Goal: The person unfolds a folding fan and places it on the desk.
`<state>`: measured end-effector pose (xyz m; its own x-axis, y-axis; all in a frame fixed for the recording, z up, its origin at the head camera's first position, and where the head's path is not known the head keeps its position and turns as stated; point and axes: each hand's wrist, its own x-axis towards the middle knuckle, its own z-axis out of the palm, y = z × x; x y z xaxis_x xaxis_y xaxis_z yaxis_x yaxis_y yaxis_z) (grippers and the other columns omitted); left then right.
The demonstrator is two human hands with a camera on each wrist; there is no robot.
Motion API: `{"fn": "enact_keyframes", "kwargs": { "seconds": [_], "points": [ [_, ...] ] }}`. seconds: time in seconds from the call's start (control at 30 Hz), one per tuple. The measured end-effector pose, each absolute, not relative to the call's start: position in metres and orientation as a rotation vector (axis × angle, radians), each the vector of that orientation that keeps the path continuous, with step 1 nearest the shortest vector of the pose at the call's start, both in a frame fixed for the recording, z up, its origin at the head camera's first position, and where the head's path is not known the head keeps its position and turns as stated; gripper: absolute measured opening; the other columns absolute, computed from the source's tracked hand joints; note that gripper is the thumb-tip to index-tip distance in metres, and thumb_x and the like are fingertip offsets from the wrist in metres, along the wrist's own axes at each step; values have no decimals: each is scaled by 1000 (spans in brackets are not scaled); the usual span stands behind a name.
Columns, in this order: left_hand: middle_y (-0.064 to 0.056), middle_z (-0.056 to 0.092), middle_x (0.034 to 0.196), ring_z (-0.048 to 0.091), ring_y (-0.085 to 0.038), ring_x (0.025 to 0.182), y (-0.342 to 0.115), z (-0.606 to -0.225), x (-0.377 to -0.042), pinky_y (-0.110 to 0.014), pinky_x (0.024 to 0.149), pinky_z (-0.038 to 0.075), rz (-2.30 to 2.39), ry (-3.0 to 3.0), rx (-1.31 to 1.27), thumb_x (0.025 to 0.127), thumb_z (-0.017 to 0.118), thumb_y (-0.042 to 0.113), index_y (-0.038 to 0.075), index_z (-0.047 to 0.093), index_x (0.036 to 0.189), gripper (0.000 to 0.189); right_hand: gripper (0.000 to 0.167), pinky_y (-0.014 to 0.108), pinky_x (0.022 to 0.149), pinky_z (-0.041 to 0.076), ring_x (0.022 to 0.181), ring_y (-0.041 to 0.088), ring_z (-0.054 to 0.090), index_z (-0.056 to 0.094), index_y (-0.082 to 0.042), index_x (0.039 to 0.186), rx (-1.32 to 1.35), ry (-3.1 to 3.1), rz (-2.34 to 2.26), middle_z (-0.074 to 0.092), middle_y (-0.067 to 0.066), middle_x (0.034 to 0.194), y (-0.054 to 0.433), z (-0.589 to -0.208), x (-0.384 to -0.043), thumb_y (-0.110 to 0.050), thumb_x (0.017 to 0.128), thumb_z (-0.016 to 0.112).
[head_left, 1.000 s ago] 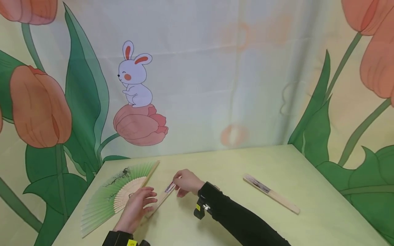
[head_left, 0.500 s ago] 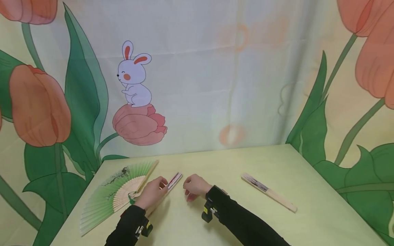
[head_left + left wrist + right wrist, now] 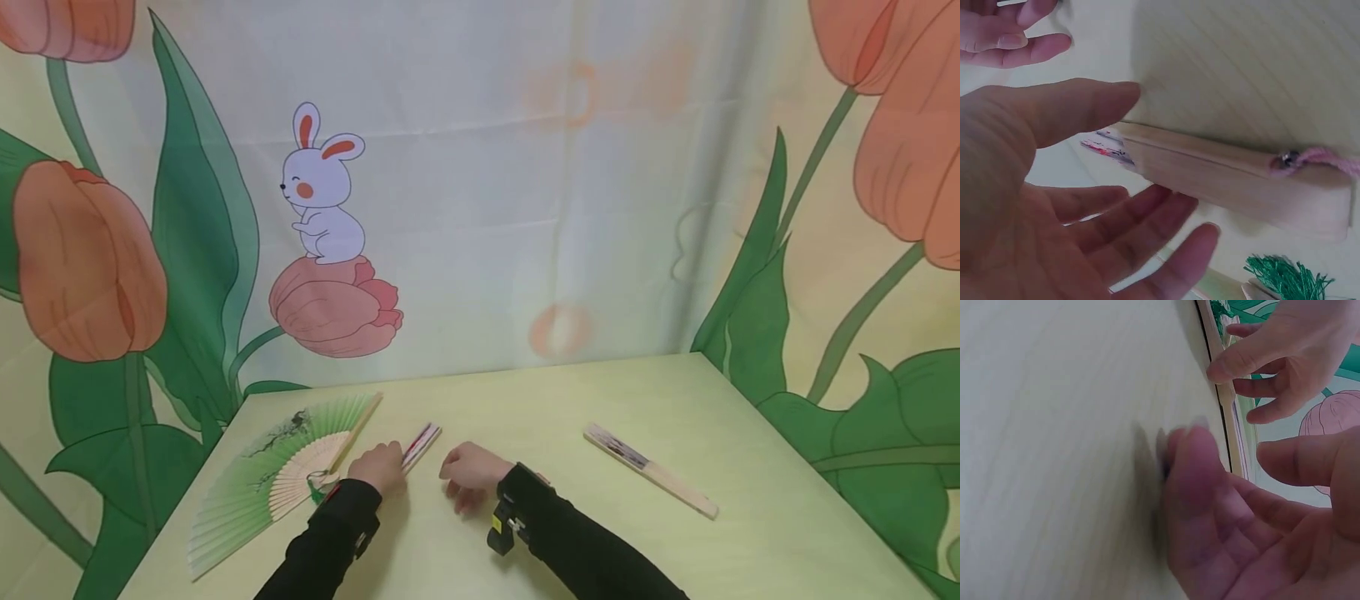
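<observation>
A folded fan [image 3: 422, 443] with pale wooden sticks and a red-and-purple patterned end lies on the table in the head view. Over its near part is my left hand [image 3: 378, 468]. In the left wrist view, the fingers and thumb of my left hand [image 3: 1104, 162] lie loosely on either side of the folded fan [image 3: 1229, 178], without a visible grip. A pink cord [image 3: 1329, 156] hangs from the fan's end. My right hand [image 3: 474, 473] hovers to the right of this fan, its fingers loosely bent and holding nothing.
To the left, a green fan [image 3: 277, 475] lies spread open, with a green tassel [image 3: 315, 490] at its pivot. Another folded fan [image 3: 651, 471] rests at the right of the table [image 3: 570, 533]. A cloth printed with tulips and a rabbit [image 3: 326, 200] hangs behind.
My right hand has let go of the folded fan's far end and drawn back to the right. My left hand has moved forward and right, over the fan.
</observation>
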<state>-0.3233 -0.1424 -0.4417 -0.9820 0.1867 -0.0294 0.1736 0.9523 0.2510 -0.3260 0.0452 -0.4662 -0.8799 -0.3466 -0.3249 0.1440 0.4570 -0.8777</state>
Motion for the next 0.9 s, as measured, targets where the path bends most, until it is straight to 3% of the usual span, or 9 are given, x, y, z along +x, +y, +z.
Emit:
{"fn": "enact_keyframes", "kwargs": {
  "seconds": [0.17,0.33,0.6,0.77,0.9],
  "points": [
    [-21,65,90,67,-39,86,-141,-447,-325,-54,76,56,301,3044,203,88,68,4,-5,62,96,14,7,23,39,45,46,15,54,66,-8,104,-249,2308,-1283,63,10,80,43,-460,-319,-13,102,61],
    [-18,66,85,66,-34,79,-139,-449,-321,-51,72,57,251,3062,171,90,67,4,-3,62,90,8,5,24,38,44,44,14,51,65,-11,104,-297,2346,-1214,61,7,78,39,-458,-315,-14,101,61],
    [-21,64,84,65,-33,78,-140,-455,-320,-49,73,57,282,3078,191,82,77,2,-8,60,93,23,7,25,34,39,36,15,50,59,-13,96,-332,2453,-1093,54,5,58,31,-460,-312,-15,99,65],
    [-21,63,85,64,-35,78,-145,-455,-324,-49,71,56,331,3058,231,81,75,2,-9,60,93,22,8,23,35,38,38,14,49,59,-10,96,-319,2445,-1127,56,5,65,25,-459,-314,-14,100,65],
    [-14,58,76,54,-28,68,-148,-451,-326,-42,62,49,418,3014,266,78,75,1,-5,59,86,19,8,23,36,40,41,13,50,60,-7,99,-285,2420,-1183,59,6,71,21,-458,-316,-14,100,64]
  ]
}}
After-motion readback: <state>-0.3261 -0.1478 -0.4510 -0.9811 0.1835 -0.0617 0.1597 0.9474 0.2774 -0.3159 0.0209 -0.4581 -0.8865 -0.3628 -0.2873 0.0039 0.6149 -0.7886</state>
